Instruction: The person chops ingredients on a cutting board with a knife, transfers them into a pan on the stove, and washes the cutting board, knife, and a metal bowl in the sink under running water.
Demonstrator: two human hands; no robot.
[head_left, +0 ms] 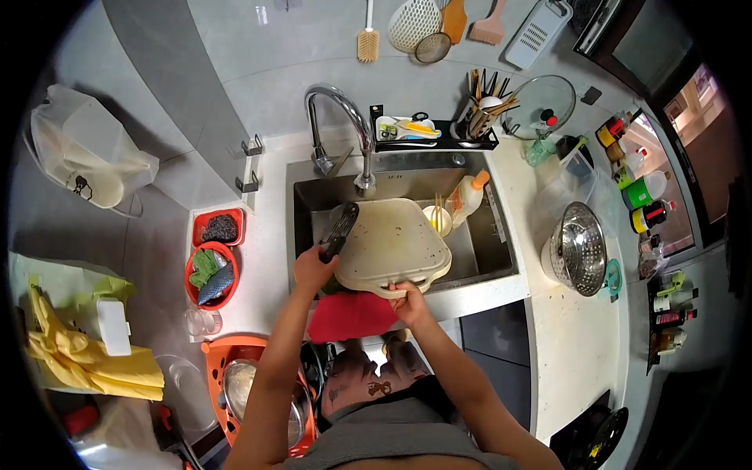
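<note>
My left hand [313, 269] is closed around the handle of a black slotted utensil [341, 231], which is raised at the left edge of a large cream tray-like board [394, 239]. That board lies over the sink [478, 251], with small dark specks on its surface. My right hand [409, 304] grips its front handle. A red cloth [352, 316] hangs at the sink's front edge below the board. Right of the board, inside the sink, are a small white bowl [444, 222] with chopsticks and a bottle with an orange cap [470, 196].
The chrome faucet [364, 176] arches over the sink's back left. Red baskets [211, 274] stand on the left counter. A steel colander [580, 249] is on the right counter. An orange basket [223, 348] holding metal bowls stands below, near my left arm.
</note>
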